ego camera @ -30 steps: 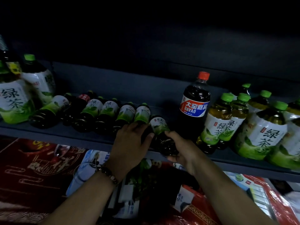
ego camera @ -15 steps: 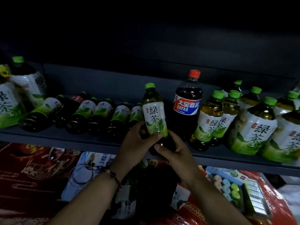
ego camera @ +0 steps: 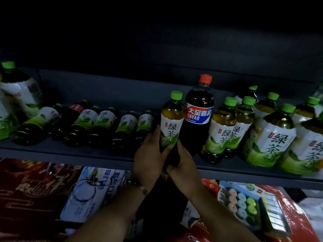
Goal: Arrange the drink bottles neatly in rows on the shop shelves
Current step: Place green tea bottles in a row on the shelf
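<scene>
Quick count for you, going off the tall dark cola bottle with the red cap and blue-red label (ego camera: 199,112), the only one of its kind. To its left: one small upright green-capped tea bottle (ego camera: 172,119), then seven small bottles lying on their sides, six green tea (ego camera: 87,123) and one dark red-labelled bottle (ego camera: 70,116), plus two big green tea jugs (ego camera: 21,91) at the far left. To its right you've got two small upright teas (ego camera: 222,126), with several big jugs beyond; can't count those exactly.

Both hands hide the held green tea bottle (ego camera: 172,123) base; the leftmost large bottle (ego camera: 7,123) is edge-cut.
</scene>
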